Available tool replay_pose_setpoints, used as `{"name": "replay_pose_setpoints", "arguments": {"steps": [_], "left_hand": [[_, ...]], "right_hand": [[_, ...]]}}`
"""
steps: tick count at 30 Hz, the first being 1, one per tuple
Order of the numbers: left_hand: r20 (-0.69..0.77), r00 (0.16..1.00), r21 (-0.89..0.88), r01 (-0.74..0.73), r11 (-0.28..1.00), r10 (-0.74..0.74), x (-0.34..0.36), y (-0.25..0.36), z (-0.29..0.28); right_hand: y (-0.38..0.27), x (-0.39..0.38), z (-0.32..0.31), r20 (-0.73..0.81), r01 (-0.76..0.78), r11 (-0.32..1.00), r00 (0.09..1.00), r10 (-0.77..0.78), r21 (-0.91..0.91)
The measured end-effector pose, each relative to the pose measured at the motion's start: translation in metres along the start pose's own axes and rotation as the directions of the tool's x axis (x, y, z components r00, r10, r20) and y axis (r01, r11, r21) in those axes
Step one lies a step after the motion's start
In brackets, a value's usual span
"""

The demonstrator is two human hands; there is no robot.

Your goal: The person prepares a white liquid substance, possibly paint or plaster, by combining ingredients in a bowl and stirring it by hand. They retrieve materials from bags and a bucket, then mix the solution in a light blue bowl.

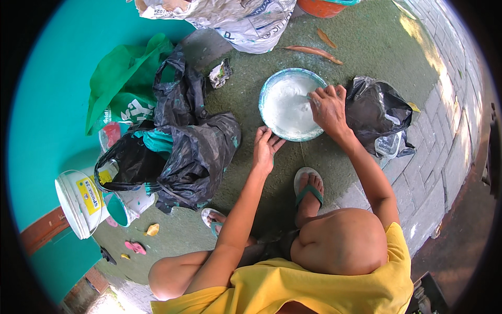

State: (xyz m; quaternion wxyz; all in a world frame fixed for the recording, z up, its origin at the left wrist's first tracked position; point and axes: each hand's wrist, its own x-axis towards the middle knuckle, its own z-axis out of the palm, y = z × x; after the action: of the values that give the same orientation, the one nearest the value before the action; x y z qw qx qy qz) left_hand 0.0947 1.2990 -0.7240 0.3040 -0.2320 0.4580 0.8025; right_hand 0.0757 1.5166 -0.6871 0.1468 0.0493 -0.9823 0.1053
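Observation:
A round basin (298, 138) with a blue-green smeared rim stands on the ground in front of me. Inside it lies a white, wet-looking paste or powder mix (284, 99). My left hand (266, 148) grips the basin's near-left edge, its fingers at the rim and partly under it. Over the right side of the basin, my right hand (329, 109) is closed with its fingertips down toward the white mix. Something small seems to show at those fingertips, but I cannot make out what it is.
Black plastic bags (201, 157), a green bag (123, 99) and a white lidded bucket (73, 204) crowd the left by the teal wall. Right of the basin sits another black bag (374, 112) with clear plastic. A large white sack (251, 26) and an orange container (324, 7) stand ahead.

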Motion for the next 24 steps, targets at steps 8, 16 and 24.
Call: {"name": "replay_pose_setpoints", "arguments": {"steps": [8, 16, 24], "left_hand": [[0.006, 1.000, -0.006, 0.001, 1.000, -0.001, 0.001, -0.002, -0.002], [-0.005, 1.000, -0.001, 0.012, 1.000, -0.012, 0.003, -0.003, -0.004], [0.001, 1.000, 0.005, 0.012, 1.000, -0.012, 0.000, 0.000, -0.002]], "right_hand": [[-0.026, -0.020, -0.016, 0.084, 0.018, 0.987, 0.996, -0.032, 0.157], [-0.033, -0.020, -0.022, 0.173, 0.175, 0.966, 0.963, -0.209, 0.189], [-0.016, -0.010, -0.013, 0.114, 0.170, 0.973, 0.975, -0.189, 0.158]]}}
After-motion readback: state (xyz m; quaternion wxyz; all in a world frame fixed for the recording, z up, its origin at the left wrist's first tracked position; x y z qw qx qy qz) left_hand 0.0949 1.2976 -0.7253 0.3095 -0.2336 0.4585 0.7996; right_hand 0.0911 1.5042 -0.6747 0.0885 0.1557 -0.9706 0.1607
